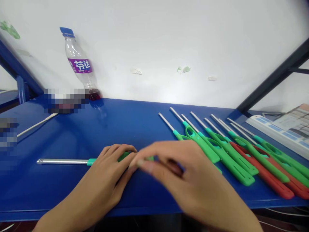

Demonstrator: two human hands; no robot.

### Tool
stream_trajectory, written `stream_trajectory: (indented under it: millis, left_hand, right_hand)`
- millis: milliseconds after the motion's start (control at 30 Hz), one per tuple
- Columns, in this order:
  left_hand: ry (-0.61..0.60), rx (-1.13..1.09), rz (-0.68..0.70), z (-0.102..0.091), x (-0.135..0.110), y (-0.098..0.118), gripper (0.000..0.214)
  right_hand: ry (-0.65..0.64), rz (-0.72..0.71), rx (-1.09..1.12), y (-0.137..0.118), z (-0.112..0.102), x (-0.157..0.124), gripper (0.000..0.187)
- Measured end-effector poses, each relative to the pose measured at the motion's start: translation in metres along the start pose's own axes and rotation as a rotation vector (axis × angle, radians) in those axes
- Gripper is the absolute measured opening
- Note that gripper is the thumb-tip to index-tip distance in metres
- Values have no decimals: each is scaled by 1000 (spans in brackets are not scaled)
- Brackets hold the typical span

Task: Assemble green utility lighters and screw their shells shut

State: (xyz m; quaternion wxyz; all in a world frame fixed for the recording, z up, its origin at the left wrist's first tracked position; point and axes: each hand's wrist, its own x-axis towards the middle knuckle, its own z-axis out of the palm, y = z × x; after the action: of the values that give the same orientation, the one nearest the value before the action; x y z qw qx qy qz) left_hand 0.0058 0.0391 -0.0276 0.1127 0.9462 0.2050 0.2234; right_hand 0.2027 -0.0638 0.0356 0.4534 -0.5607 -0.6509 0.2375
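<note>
A green gas lighter [91, 161] with a long metal barrel lies on the blue shelf, its barrel pointing left. My left hand [113, 169] is closed over its handle, and the fingers hide most of the green body. Against the handle's right end, my right hand [185, 167] makes a pinch with thumb and forefinger, close to the left fingertips. Whatever sits in that pinch is hidden. To the right lie several more gas lighters in a slanted row, mostly green [231, 166], with red ones [262, 170] among them.
A plastic bottle [80, 66] with a little dark drink stands at the back left beside a blurred object. A white cable [36, 125] runs across the left. On the far right is a white power strip [280, 132]. The shelf's front edge [149, 211] lies under my wrists.
</note>
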Motion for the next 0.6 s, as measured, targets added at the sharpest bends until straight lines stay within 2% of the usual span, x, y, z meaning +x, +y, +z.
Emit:
stream_trajectory:
  millis: [100, 200, 433, 600]
  left_hand:
    - [9, 3, -13, 1, 1, 0, 35]
    - [21, -8, -1, 3, 1, 0, 37]
    - [43, -14, -17, 6, -2, -3, 40]
    - [36, -12, -7, 6, -1, -4, 41]
  right_hand:
    - [124, 117, -81, 1, -20, 14, 22]
    - [149, 212, -8, 7, -24, 18, 25]
    - [32, 272, 270, 10, -31, 13, 31]
    - [-36, 279, 345, 10, -34, 13, 29]
